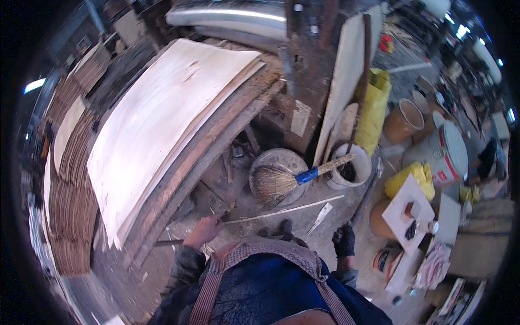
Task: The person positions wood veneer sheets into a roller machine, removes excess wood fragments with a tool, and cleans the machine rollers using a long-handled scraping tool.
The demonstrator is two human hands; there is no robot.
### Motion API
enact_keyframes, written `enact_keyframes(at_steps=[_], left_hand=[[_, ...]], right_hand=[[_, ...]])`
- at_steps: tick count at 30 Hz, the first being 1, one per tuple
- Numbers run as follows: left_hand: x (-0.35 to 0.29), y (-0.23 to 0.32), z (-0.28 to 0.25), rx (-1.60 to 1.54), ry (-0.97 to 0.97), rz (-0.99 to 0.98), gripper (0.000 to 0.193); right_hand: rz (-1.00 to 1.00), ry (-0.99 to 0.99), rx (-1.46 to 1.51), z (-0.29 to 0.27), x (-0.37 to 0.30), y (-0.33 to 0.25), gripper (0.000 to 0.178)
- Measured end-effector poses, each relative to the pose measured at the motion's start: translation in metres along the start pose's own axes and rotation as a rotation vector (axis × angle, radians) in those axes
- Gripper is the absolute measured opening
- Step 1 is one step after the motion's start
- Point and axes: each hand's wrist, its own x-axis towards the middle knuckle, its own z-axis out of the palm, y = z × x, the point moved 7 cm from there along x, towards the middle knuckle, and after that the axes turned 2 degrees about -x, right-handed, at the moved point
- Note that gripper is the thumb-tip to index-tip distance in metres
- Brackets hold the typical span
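My bare left hand (203, 231) is closed beside the wooden edge of a worktable. A small brownish object (230, 208) shows at its fingertips, too small to name. Close by, a long thin wood strip (287, 209) stretches to the right. My right hand (344, 240), in a dark glove, hangs low with its fingers curled; whatever is in them, if anything, is hidden. Just beyond it a dark bar (369, 189) slants away. Pale veneer sheets (168, 108) lie stacked on the worktable. A straw broom (276, 184) with blue wrapping rests across a round drum top (265, 161).
Metal rollers (227, 20) stand behind the sheets. More veneer stacks (70, 222) rise at the left. Right of the broom are a white bucket (364, 172) with dark contents, a yellow sack (377, 108), a brown bucket (403, 122) and a large pale drum (441, 151). Wood scraps (319, 218) litter the floor.
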Motion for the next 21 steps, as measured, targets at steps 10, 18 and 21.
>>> enact_keyframes(at_steps=[10,18,21], left_hand=[[0.041,0.008,-0.066,-0.124,0.13,0.01,0.032],[0.097,-0.077,-0.173,-0.1,0.384,0.014,0.033],[0.125,-0.102,-0.218,-0.048,0.497,0.121,0.035]], right_hand=[[-0.006,0.054,-0.483,0.002,-0.048,-0.004,0.011],[0.074,-0.164,-0.558,0.145,-0.076,0.043,0.011],[0.037,-0.209,-0.578,0.214,-0.07,0.067,0.017]])
